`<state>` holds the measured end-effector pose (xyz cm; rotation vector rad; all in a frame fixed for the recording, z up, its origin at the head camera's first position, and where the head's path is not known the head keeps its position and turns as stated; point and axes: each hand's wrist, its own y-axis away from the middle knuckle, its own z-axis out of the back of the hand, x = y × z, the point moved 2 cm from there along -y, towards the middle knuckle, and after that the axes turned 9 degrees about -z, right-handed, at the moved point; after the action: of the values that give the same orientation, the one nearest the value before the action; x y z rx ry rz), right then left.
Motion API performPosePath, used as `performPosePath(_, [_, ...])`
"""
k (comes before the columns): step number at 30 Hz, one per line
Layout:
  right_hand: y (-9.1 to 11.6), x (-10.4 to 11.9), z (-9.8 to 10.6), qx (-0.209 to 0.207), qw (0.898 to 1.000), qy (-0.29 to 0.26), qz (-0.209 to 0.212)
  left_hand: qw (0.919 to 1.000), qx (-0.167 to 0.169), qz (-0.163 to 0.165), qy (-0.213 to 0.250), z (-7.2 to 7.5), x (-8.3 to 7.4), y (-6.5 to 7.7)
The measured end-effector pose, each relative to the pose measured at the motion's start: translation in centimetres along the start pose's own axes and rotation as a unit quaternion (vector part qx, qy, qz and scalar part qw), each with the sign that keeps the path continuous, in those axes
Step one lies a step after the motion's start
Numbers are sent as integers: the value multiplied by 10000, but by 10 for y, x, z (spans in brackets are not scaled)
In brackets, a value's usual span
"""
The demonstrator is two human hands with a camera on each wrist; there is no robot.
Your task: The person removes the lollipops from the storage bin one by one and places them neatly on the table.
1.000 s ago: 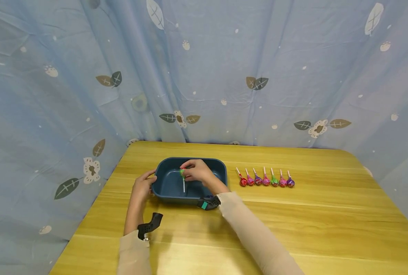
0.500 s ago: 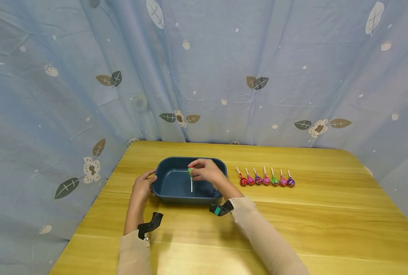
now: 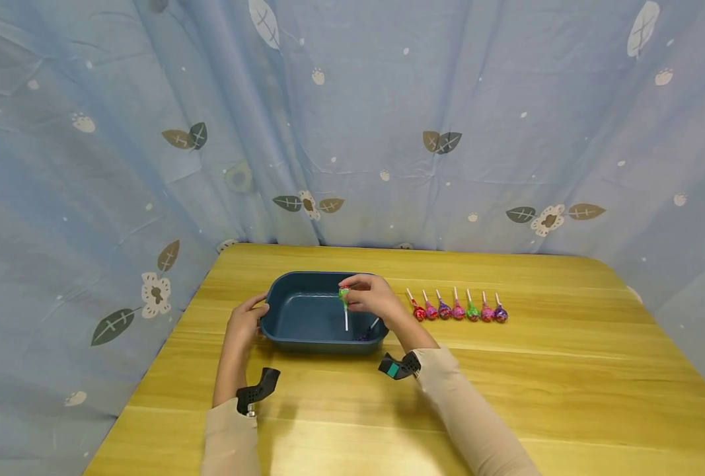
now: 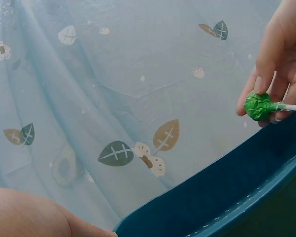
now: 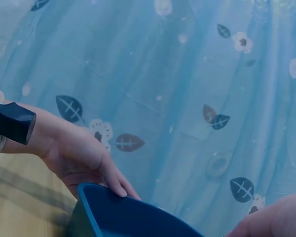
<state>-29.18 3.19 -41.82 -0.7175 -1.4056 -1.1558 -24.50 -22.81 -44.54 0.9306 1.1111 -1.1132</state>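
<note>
My right hand point(image 3: 372, 297) pinches a green-wrapped lollipop point(image 3: 344, 294) by its round head, above the right half of a dark blue plastic basin point(image 3: 322, 346). The white stick points down in the head view. In the left wrist view the green wrapper point(image 4: 258, 105) shows between thumb and fingers. At the basin's left end my left hand point(image 3: 246, 322) grips the rim, thumb over the edge; the right wrist view shows this left hand point(image 5: 91, 153) at the rim too. A purple-wrapped lollipop point(image 3: 365, 336) lies inside the basin's near right corner, partly in shadow.
To the right of the basin, a row of several lollipops point(image 3: 458, 310) in red, pink, purple and green wrappers lies on the wooden table point(image 3: 566, 370), sticks pointing away. A blue patterned curtain point(image 3: 376, 99) hangs behind the table.
My right hand has moved right across the basin with the green lollipop, uncovering the purple lollipop in the near right corner. My left hand has stayed on the rim.
</note>
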Motion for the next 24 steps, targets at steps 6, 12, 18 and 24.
performPosePath(6, [6, -1, 9, -9, 9999, -153, -58, 10000, 18, 5, 19, 0, 0, -1])
performPosePath(12, [15, -5, 19, -157, 9996, -250, -38, 10000, 36, -38, 38, 0, 0, -1])
performPosePath(18, [20, -8, 26, -355, 9985, -419, -36, 10000, 25, -17, 29, 0, -1, -2])
performPosePath(24, [24, -12, 33, -398, 9980, -483, -71, 10000, 56, -14, 26, 0, 0, -1])
